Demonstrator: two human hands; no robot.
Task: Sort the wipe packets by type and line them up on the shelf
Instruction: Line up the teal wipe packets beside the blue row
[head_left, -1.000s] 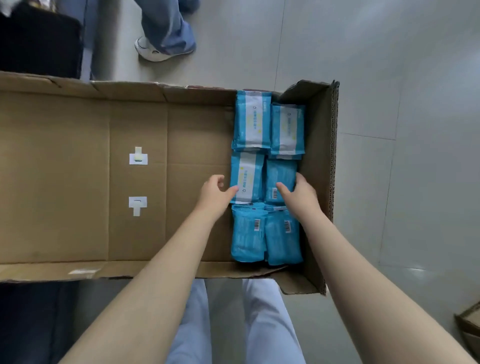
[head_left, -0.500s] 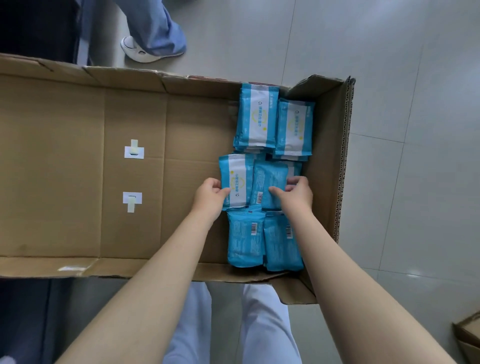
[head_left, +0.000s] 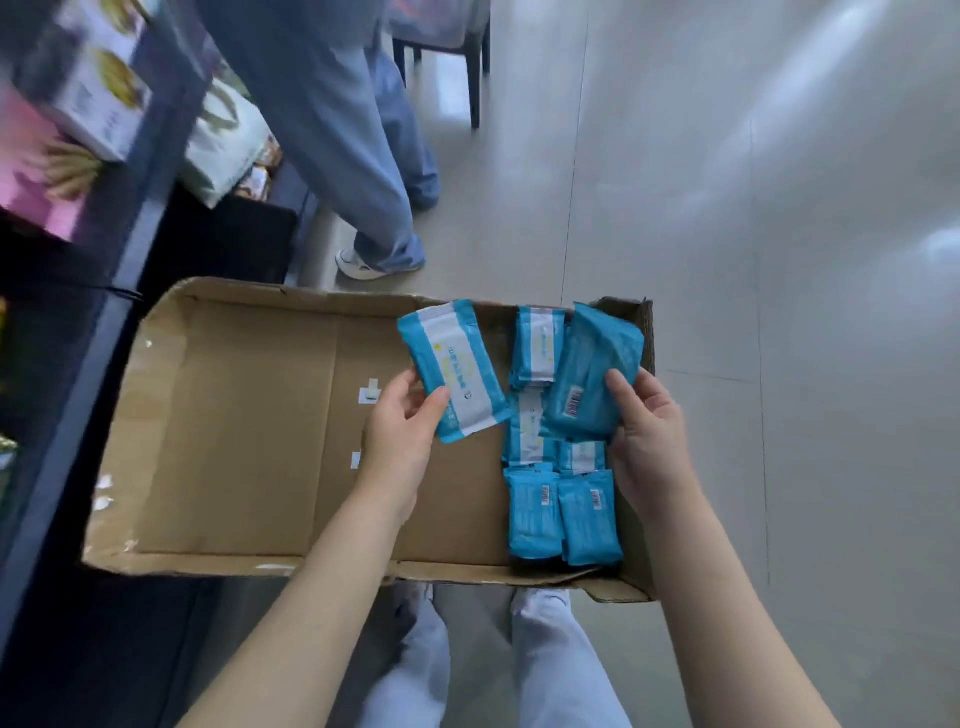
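I see two long bare arms on my screen. The bare left forearm (head_left: 311, 587) and the bare right forearm (head_left: 711, 597) are uncovered from the bottom edge of the view up to the wrists. They look smooth and plain. The left grip (head_left: 400, 431) is a bare hand, and so is the right grip (head_left: 649, 441). I can see thumbs and fingers on both.

Between the arms I see very pale blue, almost white, soft cloth trousers (head_left: 550, 665). The cloth looks loose. It has long soft folds down each leg. It bunches into small wrinkles at the far end of the left trouser leg (head_left: 415, 618).
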